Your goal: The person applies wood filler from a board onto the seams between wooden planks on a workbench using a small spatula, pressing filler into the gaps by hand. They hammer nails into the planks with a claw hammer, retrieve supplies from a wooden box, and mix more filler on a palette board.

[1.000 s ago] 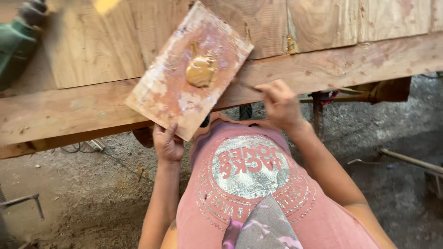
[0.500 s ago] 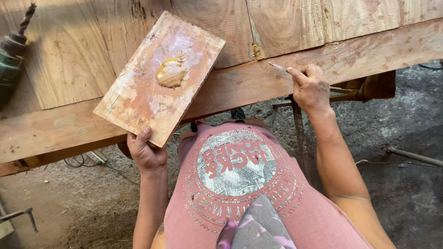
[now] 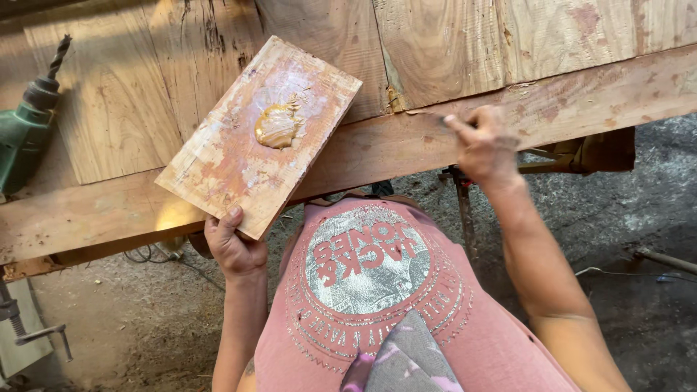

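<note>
The left hand (image 3: 234, 249) grips the near corner of a flat wooden board (image 3: 247, 145), thumb on top and fingers curled beneath, holding it tilted up over the front edge of the surface (image 3: 116, 109). The board is pale and stained with pinkish smears, and near its middle sits a lump of tan putty (image 3: 277, 125) — glossy, with a few ragged peaks.

The right hand (image 3: 483, 145) is closed around a thin tool (image 3: 425, 113), pinched between thumb and forefinger; only a short pale sliver of it shows, too small to tell what kind it is. Its tip rests at the seam (image 3: 394, 98) where two planks meet, just above the long beam (image 3: 581, 98) that runs along the front of the surface. A smear of the same tan colour sits in that seam.

At the far left a green power drill (image 3: 29, 127) lies on the planks, its twisted bit pointing up and away — well apart from both hands. Below the beam lies a dirt floor (image 3: 131, 319), with a metal clamp (image 3: 36, 335) at the lower left corner. The person wears a pink shirt (image 3: 377, 290).
</note>
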Demonstrator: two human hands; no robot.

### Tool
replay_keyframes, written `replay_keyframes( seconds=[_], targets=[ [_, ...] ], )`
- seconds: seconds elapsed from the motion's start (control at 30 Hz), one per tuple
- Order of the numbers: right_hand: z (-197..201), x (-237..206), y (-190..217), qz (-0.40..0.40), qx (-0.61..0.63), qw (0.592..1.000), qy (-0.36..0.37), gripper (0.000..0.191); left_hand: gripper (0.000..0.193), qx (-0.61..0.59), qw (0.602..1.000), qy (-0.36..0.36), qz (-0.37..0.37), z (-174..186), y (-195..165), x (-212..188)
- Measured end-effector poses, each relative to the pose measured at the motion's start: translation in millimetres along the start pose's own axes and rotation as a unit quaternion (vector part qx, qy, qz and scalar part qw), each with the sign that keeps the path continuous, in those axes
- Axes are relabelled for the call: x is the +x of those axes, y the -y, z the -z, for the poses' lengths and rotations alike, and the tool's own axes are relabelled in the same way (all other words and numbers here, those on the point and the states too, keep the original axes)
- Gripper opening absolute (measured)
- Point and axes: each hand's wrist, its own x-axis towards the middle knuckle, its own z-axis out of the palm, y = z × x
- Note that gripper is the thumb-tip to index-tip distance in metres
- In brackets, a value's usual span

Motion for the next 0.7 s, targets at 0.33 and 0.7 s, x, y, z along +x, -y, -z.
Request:
replay_keyframes(
  seconds=[0.33,0.7],
  targets=[
    [-6,-14,-29,-0.087,-0.002,0.996,0.009,0.020,0.055,0.057,0.998,0.030,-0.008,-17,-4,18],
    [-60,-20,94,-0.286,0.028,0.958,0.019,0.044,0.058,0.064,0.997,0.004,0.038,-18,-17,29]
  ],
)
